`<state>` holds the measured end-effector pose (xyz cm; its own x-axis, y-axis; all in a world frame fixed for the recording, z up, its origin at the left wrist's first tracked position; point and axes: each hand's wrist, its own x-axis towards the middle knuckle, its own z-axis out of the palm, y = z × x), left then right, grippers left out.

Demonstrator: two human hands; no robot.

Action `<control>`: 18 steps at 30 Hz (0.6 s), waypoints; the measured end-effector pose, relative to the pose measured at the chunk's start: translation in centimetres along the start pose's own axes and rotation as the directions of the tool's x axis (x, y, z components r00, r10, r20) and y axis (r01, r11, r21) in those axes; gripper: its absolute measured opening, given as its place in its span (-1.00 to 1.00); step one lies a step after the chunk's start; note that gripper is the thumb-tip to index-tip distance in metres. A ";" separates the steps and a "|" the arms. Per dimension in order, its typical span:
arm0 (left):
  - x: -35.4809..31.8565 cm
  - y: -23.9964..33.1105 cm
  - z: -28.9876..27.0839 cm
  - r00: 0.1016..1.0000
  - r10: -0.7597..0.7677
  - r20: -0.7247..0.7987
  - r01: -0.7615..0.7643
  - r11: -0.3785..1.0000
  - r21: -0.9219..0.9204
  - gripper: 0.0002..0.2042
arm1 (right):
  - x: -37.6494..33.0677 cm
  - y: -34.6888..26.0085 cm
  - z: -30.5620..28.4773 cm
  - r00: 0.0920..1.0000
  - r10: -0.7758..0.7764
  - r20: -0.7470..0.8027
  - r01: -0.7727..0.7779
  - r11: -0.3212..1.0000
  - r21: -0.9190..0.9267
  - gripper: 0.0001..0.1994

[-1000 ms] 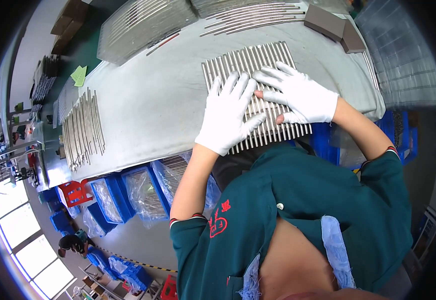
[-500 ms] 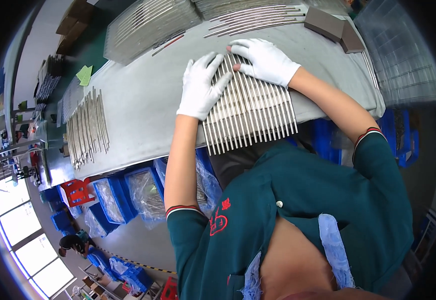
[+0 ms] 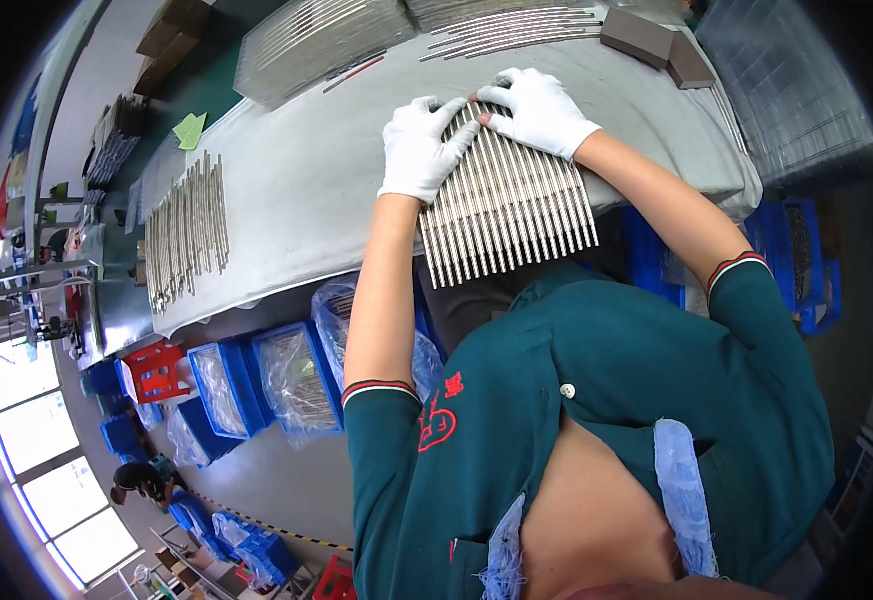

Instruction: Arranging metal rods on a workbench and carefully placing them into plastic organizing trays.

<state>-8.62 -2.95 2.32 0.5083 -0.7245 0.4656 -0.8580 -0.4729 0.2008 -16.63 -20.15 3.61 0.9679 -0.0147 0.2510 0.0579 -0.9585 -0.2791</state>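
Slim silvery metal rods (image 3: pixel 501 200) lie side by side in a flat row, their near ends sticking out past the front edge of the table. My left hand (image 3: pixel 424 150), in a white glove, rests at the far left side of the row, fingers bent and thumb over the rod ends. From the right, my gloved right hand (image 3: pixel 538 116) reaches over the same far ends. Its thumb and forefinger tips, bare of the glove, pinch at the rods close to my left fingers. Both palms partly cover the rods beneath.
More rods (image 3: pixel 191 232) lie loosely at the table's left, with another group (image 3: pixel 511 32) at the back. Clear plastic trays (image 3: pixel 321 45) stand behind, and brown blocks (image 3: pixel 646 42) back right. Blue crates (image 3: pixel 226 385) sit under the front edge. A person (image 3: pixel 141 482) is far off, lower left.
My hands have drawn closer together at the far ends of the rods, the left one shifting right. The whole view has shifted slightly.
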 end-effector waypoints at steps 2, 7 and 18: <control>-0.8 0.8 -0.3 1.000 0.007 -0.019 -0.007 1.000 -0.012 -0.63 | -1.1 -0.6 -0.3 1.000 -0.002 -0.019 0.002 1.000 -0.003 -0.65; -1.9 1.3 -1.7 0.999 0.036 0.001 -0.036 0.999 0.023 -0.64 | -1.3 -1.0 -0.6 0.998 0.004 0.069 -0.008 0.998 0.058 -0.61; -10.3 2.3 -9.6 0.927 -0.003 0.376 0.001 1.000 0.005 -0.35 | -11.4 1.4 -7.1 0.917 -0.169 0.361 0.214 0.973 -0.088 -0.18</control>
<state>-16.59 8.26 6.26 0.5017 -0.8584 0.1072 -0.8569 -0.4762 0.1973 -29.29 -23.35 6.92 0.9663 0.2511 -0.0568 0.2417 -0.9608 -0.1359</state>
